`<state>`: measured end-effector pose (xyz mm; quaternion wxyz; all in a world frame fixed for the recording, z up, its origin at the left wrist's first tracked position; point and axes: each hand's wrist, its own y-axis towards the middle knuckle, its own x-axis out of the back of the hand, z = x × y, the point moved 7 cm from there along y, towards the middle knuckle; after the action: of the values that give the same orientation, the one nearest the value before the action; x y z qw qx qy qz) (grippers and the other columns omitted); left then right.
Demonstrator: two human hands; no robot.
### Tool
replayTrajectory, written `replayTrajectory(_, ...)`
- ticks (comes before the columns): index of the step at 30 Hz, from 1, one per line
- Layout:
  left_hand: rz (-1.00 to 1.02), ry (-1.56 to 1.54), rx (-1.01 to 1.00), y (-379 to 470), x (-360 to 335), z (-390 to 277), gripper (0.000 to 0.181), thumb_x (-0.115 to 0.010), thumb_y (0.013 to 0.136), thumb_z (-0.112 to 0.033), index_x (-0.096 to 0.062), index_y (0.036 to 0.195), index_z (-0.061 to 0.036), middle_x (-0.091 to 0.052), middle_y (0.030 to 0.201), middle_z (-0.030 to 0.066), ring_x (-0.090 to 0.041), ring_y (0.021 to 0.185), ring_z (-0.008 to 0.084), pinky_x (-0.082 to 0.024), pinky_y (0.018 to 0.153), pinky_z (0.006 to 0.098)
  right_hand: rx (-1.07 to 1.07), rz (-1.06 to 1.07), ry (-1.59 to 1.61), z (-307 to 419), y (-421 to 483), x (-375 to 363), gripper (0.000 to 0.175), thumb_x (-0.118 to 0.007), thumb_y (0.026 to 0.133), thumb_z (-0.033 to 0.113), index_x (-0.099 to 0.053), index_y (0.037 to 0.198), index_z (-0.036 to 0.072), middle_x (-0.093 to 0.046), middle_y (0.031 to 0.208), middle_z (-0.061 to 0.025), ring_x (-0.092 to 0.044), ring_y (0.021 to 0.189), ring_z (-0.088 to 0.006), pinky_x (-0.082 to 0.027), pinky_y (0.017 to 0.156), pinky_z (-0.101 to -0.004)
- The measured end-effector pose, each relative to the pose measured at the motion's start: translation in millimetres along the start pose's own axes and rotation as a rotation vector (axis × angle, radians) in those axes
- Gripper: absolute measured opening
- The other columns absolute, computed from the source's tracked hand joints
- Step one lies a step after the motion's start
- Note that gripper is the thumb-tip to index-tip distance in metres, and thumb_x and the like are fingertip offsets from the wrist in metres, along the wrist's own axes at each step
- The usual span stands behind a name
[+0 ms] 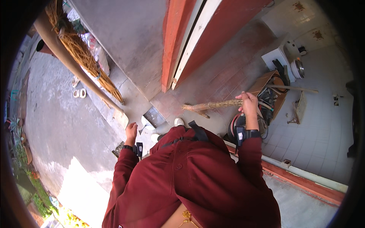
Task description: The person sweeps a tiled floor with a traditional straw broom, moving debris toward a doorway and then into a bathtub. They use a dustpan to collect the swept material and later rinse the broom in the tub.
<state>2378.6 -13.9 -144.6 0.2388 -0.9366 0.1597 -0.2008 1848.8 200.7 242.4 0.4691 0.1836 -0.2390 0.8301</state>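
My right hand (247,102) is closed around one end of a rough wooden stick (214,105), which points left across the doorway and has a short side branch at its far end. My left hand (131,130) hangs with bent fingers beside the pale lower end of a long, curved wooden pole (85,77); whether it holds anything cannot be told. Between the hands, a dustpan (147,123) lies on the floor near my shoes. A bundle of dry twigs (82,51), tied like a broom, stands beside the pole.
A cardboard box (263,82) with tools stands inside the doorway at right, near a white sink cabinet (278,55). The red door frame (176,42) rises ahead. Pale slippers (79,93) lie on the concrete at left. A raised threshold (302,176) runs at lower right.
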Motion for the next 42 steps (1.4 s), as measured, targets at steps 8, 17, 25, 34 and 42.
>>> replayTrajectory(8,0.156,-0.459,0.788,-50.1,-32.3,-5.7,0.02,-0.061,0.082,-0.012,-0.055,0.097,-0.001,-0.051,0.102,0.0127,-0.057,0.079,0.0264,-0.054,0.073,0.0395,-0.037,0.025,0.016,-6.4,-6.5,-5.8,0.031,-0.048,0.09,0.024,-0.062,0.077,-0.001,-0.067,0.08,-0.0098,-0.044,0.032,-0.0111,-0.033,0.031,-0.0222)
replayTrajectory(17,0.266,-1.083,1.262,-65.9,-62.7,17.0,0.028,-0.038,0.082,-0.007,-0.025,0.058,-0.0135,-0.028,0.052,-0.0027,-0.026,0.042,0.0084,-0.024,0.037,0.0197,-0.076,0.044,0.061,-18.0,-16.6,-4.3,0.027,-0.046,0.089,0.02,-0.06,0.079,0.0,-0.067,0.086,-0.0103,-0.046,0.034,-0.0115,-0.034,0.032,-0.0214)
replayTrajectory(25,0.381,-1.172,1.302,-86.9,-45.1,22.6,0.026,-0.036,0.089,-0.017,-0.029,0.064,-0.0123,-0.028,0.051,-0.0043,-0.029,0.041,0.0065,-0.029,0.035,0.019,-0.224,0.17,-0.052,-29.8,-27.8,14.9,0.025,-0.048,0.089,0.022,-0.063,0.092,0.002,-0.065,0.086,-0.0067,-0.053,0.042,-0.0106,-0.039,0.035,-0.0195)
replayTrajectory(34,-0.074,-1.551,1.105,-25.6,-80.4,13.3,0.013,-0.04,0.086,-0.003,-0.039,0.074,0.0019,-0.046,0.066,0.0059,-0.049,0.051,0.0127,-0.048,0.045,0.0182,-0.586,0.417,-0.414,-79.4,-62.4,37.7,0.043,-0.064,0.082,0.02,-0.051,0.118,0.001,-0.061,0.089,-0.0079,-0.055,0.045,-0.0178,-0.045,0.039,-0.0274)
replayTrajectory(42,-0.204,-1.741,0.863,-20.7,-83.9,-3.2,0.017,-0.038,0.08,0.005,-0.035,0.067,-0.0055,-0.038,0.054,-0.0002,-0.036,0.039,0.008,-0.036,0.035,0.0174,-0.648,0.714,-0.549,-106.3,-106.9,11.6,0.071,-0.07,0.068,-0.004,-0.041,0.132,0.008,-0.059,0.079,-0.0092,-0.055,0.055,-0.017,-0.042,0.046,-0.0317)
